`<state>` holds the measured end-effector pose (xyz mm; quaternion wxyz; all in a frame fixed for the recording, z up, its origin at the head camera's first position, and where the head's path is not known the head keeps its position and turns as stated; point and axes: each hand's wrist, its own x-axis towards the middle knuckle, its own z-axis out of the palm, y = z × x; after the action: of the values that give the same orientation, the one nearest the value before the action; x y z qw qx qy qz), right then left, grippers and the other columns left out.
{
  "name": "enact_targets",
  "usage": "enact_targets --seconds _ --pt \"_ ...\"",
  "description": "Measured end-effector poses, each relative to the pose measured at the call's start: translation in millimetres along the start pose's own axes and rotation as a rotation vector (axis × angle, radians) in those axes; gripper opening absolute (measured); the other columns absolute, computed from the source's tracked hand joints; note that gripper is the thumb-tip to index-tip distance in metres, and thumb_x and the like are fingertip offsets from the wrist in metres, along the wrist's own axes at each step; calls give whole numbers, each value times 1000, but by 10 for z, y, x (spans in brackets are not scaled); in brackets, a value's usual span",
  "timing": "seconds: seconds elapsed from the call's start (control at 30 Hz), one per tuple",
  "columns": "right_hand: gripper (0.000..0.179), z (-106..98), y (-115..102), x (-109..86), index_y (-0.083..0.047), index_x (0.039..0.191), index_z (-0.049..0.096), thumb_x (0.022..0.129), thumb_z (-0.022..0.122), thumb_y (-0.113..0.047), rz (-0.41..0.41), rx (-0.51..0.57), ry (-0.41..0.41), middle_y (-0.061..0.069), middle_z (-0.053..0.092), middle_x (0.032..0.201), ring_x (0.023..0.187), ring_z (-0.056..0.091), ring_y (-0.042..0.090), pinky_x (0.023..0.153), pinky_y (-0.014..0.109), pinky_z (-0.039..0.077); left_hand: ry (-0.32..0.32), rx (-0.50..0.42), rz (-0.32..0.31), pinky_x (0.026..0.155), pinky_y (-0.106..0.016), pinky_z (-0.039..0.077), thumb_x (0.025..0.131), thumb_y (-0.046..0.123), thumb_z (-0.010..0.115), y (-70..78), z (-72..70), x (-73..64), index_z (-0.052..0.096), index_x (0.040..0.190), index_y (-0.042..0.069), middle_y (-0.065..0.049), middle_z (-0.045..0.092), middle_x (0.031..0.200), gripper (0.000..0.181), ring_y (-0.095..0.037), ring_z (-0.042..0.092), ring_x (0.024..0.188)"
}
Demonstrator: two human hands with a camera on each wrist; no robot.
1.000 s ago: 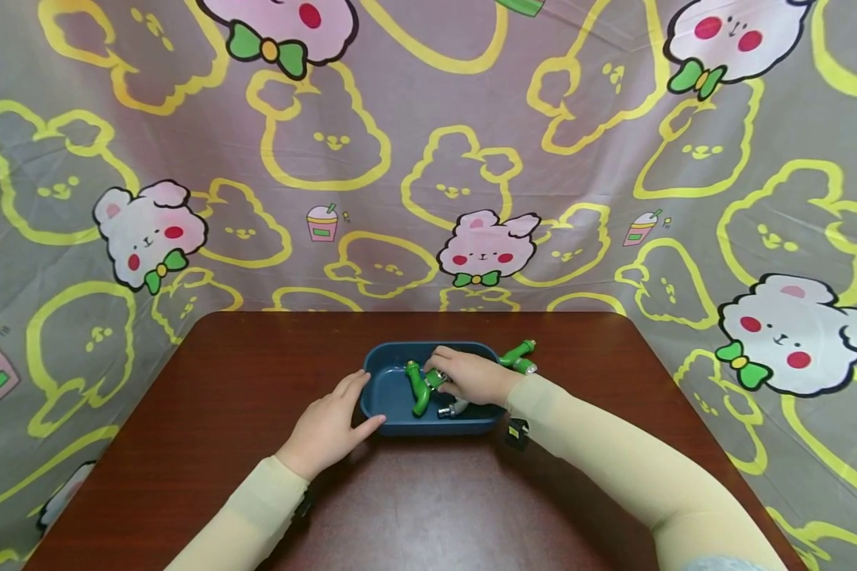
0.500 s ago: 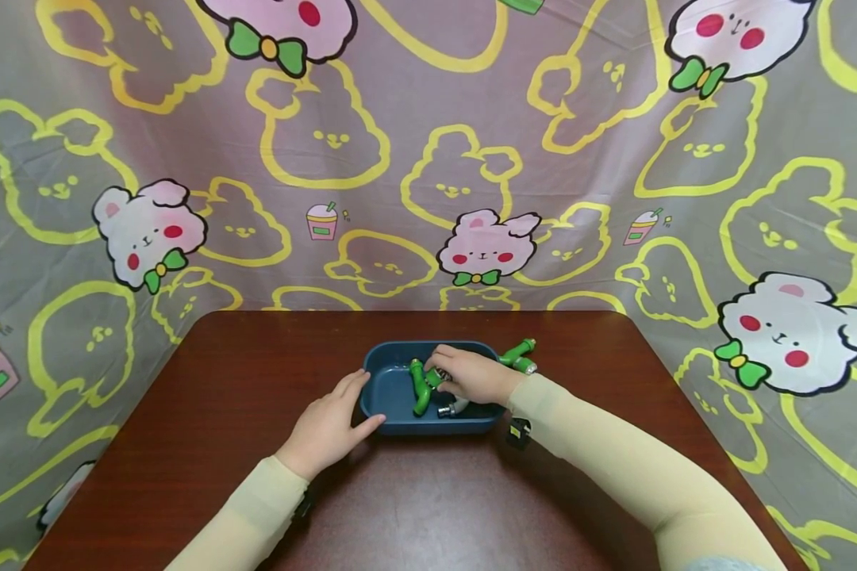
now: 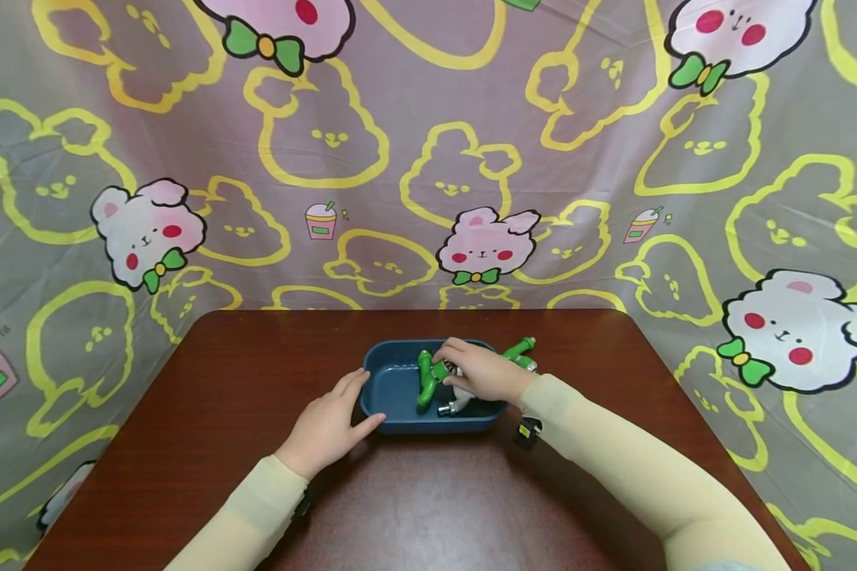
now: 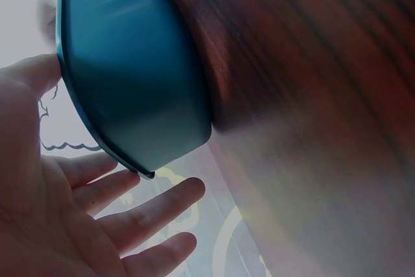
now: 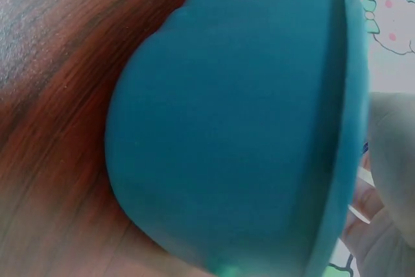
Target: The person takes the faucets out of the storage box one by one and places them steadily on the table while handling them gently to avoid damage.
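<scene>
A dark blue plastic basin [image 3: 393, 396] stands on the table. My right hand [image 3: 482, 371], reaching over its right part, grips a green tap [image 3: 425, 381] with a branching body and a brass-coloured end. Beneath that hand lies a grey tap [image 3: 459, 402] with a metal spout end, partly hidden. My left hand [image 3: 328, 424] rests at the basin's left end, thumb on the front rim and fingers extended along the side. In the left wrist view, the fingers [image 4: 139, 222] are spread and fairly straight against the basin's rim [image 4: 84, 118]. The basin's wall [image 5: 227, 121] hides the held tap from the right wrist camera.
Behind the basin's right end, another green tap [image 3: 520, 350] shows, partly covered by my right hand and wrist. The dark brown wooden table [image 3: 243, 396] ends at a cartoon-printed cloth [image 3: 371, 159] at the back and sides.
My right hand has moved slightly right and up with the green tap, which now stands more upright. More of the grey tap shows. The left hand has stayed in place.
</scene>
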<state>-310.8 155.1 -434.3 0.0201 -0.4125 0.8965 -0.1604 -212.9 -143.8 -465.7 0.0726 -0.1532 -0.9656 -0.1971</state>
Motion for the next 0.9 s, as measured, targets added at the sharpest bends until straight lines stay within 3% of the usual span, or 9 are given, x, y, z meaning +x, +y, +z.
enact_targets --seconds 0.5,0.9 --pt "40 -88 -43 -147 -13 132 61 96 75 -22 -19 5 131 1 57 127 109 63 10 99 29 56 10 -5 10 97 -52 56 93 51 73 0 11 -9 43 155 4 -19 48 156 83 -37 68 117" --pt "40 -117 -35 -260 -11 130 62 95 76 -24 -28 -6 309 1 57 122 100 59 10 89 29 57 21 11 17 94 -51 58 93 48 74 -2 1 -6 44 154 3 -19 49 155 81 -37 69 115"
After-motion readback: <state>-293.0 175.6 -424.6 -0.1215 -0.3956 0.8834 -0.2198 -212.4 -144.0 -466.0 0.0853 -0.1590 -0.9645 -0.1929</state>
